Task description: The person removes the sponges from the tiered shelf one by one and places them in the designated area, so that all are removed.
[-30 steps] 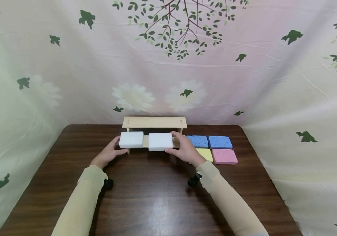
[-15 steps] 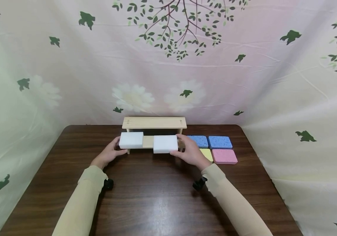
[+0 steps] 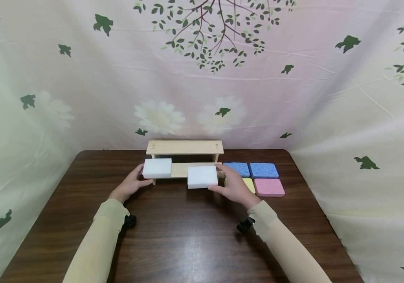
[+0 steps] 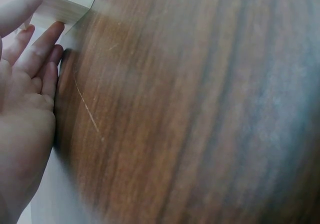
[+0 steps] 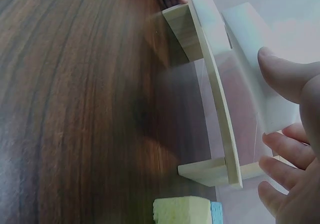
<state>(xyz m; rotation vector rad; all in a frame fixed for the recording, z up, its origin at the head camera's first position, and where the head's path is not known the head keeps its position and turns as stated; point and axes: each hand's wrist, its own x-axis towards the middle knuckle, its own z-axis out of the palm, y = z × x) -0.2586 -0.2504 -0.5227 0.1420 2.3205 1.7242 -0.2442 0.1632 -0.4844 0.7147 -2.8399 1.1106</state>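
Right hand [image 3: 234, 186]: I pinch a white block [image 3: 202, 176] by its right end, at the shelf [image 3: 185, 147] front
Left hand [image 3: 129, 184]: thumb and fingers apart at the second block [image 3: 157, 168], on the lower board [image 3: 179, 169]; whether they grip, I cannot tell
Desk [image 3: 173, 236]: two blue sponges [image 3: 264, 170], a yellow sponge [image 3: 249, 184], a pink sponge [image 3: 269, 187], right of the shelf

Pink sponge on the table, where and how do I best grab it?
Probably from the right, pinching the right end of the pink sponge across its front and back edges. It lies flat, front and right sides open; the yellow sponge is close on the left, and a blue sponge close behind may leave little room there.
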